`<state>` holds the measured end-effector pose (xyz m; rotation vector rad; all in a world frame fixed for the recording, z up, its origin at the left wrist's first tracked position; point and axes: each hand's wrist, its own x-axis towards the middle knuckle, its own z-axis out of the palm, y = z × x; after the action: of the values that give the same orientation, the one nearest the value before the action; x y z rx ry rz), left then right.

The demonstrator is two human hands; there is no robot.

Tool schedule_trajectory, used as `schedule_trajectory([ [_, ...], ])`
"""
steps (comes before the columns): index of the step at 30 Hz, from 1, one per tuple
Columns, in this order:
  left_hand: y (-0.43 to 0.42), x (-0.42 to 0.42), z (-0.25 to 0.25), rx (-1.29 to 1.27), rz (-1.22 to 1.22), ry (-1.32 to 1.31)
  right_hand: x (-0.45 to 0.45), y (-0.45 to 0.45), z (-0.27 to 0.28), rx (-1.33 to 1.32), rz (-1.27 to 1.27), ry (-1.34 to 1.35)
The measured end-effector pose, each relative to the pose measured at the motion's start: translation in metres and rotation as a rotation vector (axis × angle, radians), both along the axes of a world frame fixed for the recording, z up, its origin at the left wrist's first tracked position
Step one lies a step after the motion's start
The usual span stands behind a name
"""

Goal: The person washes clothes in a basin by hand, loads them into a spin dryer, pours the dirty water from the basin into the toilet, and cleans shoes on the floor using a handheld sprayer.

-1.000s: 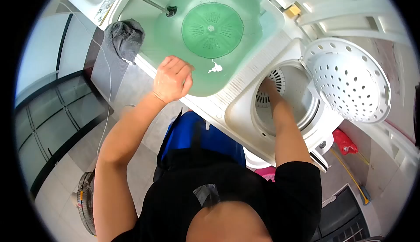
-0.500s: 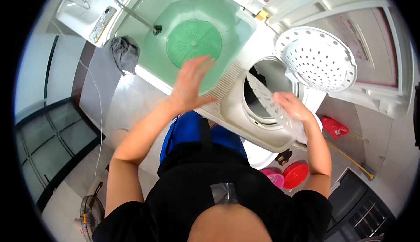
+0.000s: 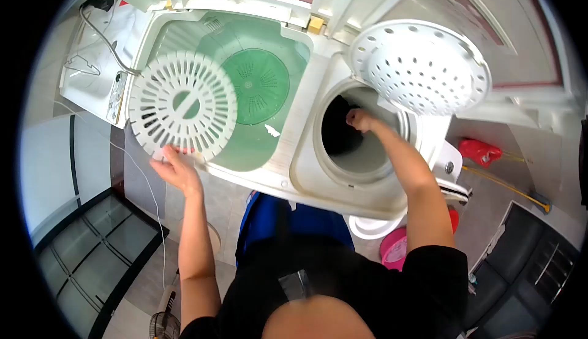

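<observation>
My left hand (image 3: 177, 168) grips the lower rim of a round white slotted plate (image 3: 153, 87), held above the left edge of the wash tub (image 3: 245, 158). Inside the spin tub (image 3: 373, 158), my right hand (image 3: 361, 120) has its fingers curled at a dark cloth (image 3: 340, 133). Greenish water covers a round ribbed pulsator (image 3: 260, 84) in the wash tub, and a small white scrap (image 3: 271, 130) shows there. A perforated white inner lid (image 3: 422, 66) stands raised behind the spin tub.
Raised outer lids (image 3: 478, 32) stand behind the washing machine. A sink counter with a hose (image 3: 107, 41) adjoins its left side. Below its right front are a pink basin (image 3: 394, 247) and a white basin (image 3: 373, 227). A red object (image 3: 481, 152) and a broom (image 3: 539, 202) are at right.
The slotted plate has moved from my right hand at the spin tub to my left hand at the far left. My right hand has reached down into the spin tub. The view has shifted.
</observation>
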<state>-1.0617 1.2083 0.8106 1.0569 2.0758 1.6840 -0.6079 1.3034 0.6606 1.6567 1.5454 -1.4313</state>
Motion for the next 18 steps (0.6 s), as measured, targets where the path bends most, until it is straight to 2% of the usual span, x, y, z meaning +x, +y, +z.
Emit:
schedule_trajectory([
  [1, 0.001, 0.005, -0.012, -0.039, 0.056, 0.07, 0.014, -0.009, -0.07, 0.318, 0.164, -0.077],
  [2, 0.001, 0.014, -0.022, -0.027, 0.012, -0.01, 0.007, -0.008, -0.09, 0.307, 0.098, -0.142],
  [3, 0.001, 0.019, -0.027, -0.053, -0.003, 0.043, -0.003, -0.007, -0.102, 0.3, 0.034, -0.209],
  [5, -0.001, 0.024, -0.028, -0.121, -0.034, 0.15, -0.023, -0.005, -0.108, 0.389, 0.222, -0.286],
  [6, 0.001, 0.029, -0.025, -0.137, 0.002, 0.127, -0.027, -0.009, -0.133, 0.334, 0.218, -0.292],
  [7, 0.001, 0.028, -0.026, -0.178, -0.008, 0.191, -0.035, -0.016, -0.146, 0.314, 0.073, -0.264],
  [9, -0.003, 0.023, -0.024, -0.267, -0.052, 0.305, -0.042, -0.03, -0.163, 0.406, 0.088, -0.317],
  [12, -0.003, 0.022, -0.032, -0.235, -0.079, 0.232, -0.011, -0.068, -0.251, 0.319, 0.143, -0.05],
  [15, 0.002, 0.029, -0.022, -0.28, -0.117, 0.276, -0.021, -0.061, -0.139, 0.34, 0.347, 0.183],
  [17, 0.003, 0.03, -0.019, -0.313, -0.133, 0.291, -0.024, -0.042, -0.066, 0.367, 0.246, 0.407],
  [18, 0.003, 0.029, -0.021, -0.297, -0.138, 0.319, -0.032, -0.032, -0.005, 0.385, 0.241, 0.356],
])
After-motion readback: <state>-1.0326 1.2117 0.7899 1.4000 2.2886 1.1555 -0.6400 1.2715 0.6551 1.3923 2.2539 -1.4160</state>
